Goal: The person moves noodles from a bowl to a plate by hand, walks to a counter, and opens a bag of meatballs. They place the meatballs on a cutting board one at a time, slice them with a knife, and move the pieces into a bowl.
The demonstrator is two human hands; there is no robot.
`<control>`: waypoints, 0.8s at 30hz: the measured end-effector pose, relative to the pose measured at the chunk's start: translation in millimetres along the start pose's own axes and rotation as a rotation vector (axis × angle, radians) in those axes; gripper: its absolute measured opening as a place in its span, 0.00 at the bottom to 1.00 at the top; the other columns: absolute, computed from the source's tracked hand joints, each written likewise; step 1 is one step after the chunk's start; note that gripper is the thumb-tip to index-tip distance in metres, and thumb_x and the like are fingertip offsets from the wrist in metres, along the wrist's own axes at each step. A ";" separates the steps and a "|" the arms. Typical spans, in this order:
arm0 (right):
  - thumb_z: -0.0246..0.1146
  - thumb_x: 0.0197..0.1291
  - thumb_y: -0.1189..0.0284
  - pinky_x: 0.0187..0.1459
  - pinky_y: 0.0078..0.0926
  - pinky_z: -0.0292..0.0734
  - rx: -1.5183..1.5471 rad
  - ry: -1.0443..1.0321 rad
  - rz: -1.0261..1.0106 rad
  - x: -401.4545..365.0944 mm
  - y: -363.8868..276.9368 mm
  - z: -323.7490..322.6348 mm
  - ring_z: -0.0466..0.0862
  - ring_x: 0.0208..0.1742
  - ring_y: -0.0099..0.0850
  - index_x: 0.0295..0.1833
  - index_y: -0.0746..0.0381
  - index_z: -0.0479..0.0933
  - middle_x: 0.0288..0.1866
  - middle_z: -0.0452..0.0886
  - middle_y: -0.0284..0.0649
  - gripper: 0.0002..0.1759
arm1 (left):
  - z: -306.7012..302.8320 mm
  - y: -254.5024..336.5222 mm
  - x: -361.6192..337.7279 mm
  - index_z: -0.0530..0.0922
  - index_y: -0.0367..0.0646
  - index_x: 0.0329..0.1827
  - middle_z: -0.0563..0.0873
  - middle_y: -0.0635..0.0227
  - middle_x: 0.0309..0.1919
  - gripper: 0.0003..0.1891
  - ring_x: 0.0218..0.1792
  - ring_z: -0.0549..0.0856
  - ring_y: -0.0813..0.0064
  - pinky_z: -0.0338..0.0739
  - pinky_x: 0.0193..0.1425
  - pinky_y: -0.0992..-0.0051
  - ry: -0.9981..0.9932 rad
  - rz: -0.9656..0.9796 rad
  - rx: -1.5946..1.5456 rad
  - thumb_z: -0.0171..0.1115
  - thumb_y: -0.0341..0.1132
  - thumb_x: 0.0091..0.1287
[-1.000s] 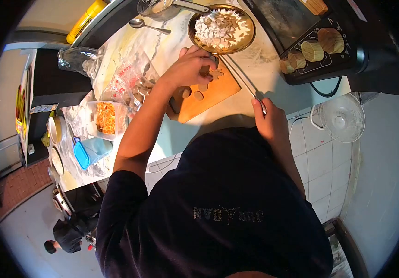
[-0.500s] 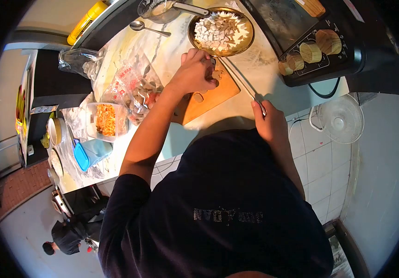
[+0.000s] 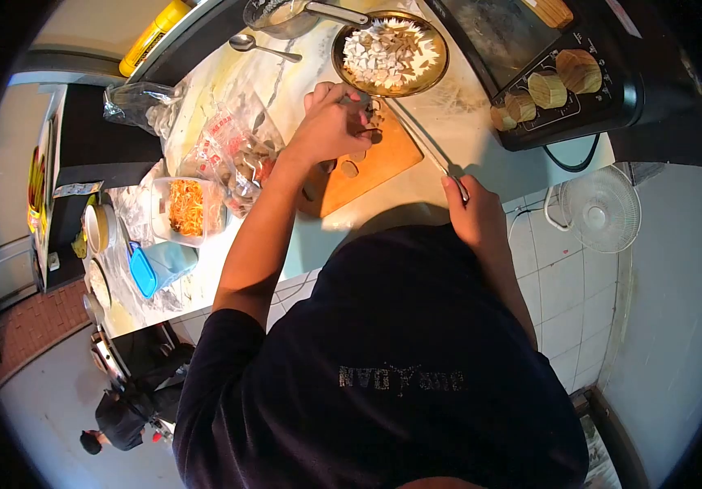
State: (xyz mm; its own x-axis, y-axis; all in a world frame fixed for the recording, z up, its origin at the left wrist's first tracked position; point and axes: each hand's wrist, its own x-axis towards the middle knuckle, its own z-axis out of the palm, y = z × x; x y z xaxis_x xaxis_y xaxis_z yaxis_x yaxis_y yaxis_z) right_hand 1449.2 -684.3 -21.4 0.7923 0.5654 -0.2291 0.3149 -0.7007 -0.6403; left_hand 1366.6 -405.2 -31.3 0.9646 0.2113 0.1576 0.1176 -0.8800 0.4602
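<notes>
My left hand (image 3: 332,124) is cupped over brown food pieces (image 3: 375,119) at the far end of the orange cutting board (image 3: 375,167), fingers curled round them. My right hand (image 3: 470,210) grips the handle of a long knife (image 3: 420,138) whose blade runs along the board's right edge toward a round metal bowl (image 3: 442,54) filled with white diced pieces. Two small brown slices (image 3: 350,168) lie loose on the board near my left wrist.
A plastic bag of brown pieces (image 3: 237,155), a tub of orange shreds (image 3: 185,209), a blue lid (image 3: 143,273), a spoon (image 3: 259,46) and a pot (image 3: 281,15) crowd the counter's left and back. A black stove (image 3: 567,77) stands right, a small fan (image 3: 603,208) below it.
My left hand has gathered the brown pieces and drawn slightly left on the board. The right hand and the knife have stayed put.
</notes>
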 end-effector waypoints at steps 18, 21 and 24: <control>0.55 0.69 0.48 0.40 0.51 0.77 -0.038 -0.081 0.054 3.4 0.6 -3.2 0.83 0.40 0.58 0.38 0.62 0.77 0.32 0.83 0.55 0.26 | 10.6 -12.6 2.7 0.86 0.47 0.36 0.78 0.66 0.49 0.15 0.55 0.71 0.62 0.63 0.60 0.65 0.034 0.053 0.036 0.76 0.40 0.45; 0.56 0.69 0.48 0.40 0.50 0.77 -0.038 -0.082 0.058 3.2 0.9 -3.1 0.83 0.40 0.58 0.38 0.62 0.77 0.32 0.83 0.54 0.26 | 10.2 -8.2 4.5 0.86 0.47 0.34 0.78 0.66 0.48 0.14 0.55 0.70 0.62 0.62 0.60 0.66 0.002 0.032 0.052 0.75 0.40 0.44; 0.56 0.69 0.48 0.40 0.50 0.77 -0.048 -0.068 0.061 2.3 1.1 -2.4 0.83 0.39 0.58 0.38 0.62 0.77 0.31 0.83 0.54 0.25 | 10.9 -9.1 6.4 0.86 0.47 0.32 0.78 0.67 0.49 0.14 0.55 0.70 0.62 0.61 0.60 0.65 -0.035 0.001 0.068 0.75 0.41 0.43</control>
State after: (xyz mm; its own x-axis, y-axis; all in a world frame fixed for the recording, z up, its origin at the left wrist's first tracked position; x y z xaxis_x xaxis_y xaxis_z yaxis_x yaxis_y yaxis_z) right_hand 1452.6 -684.8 -20.9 0.7739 0.5484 -0.3168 0.2931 -0.7536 -0.5884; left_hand 1374.3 -400.4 -44.0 0.9723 0.1964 0.1270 0.1311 -0.9073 0.3996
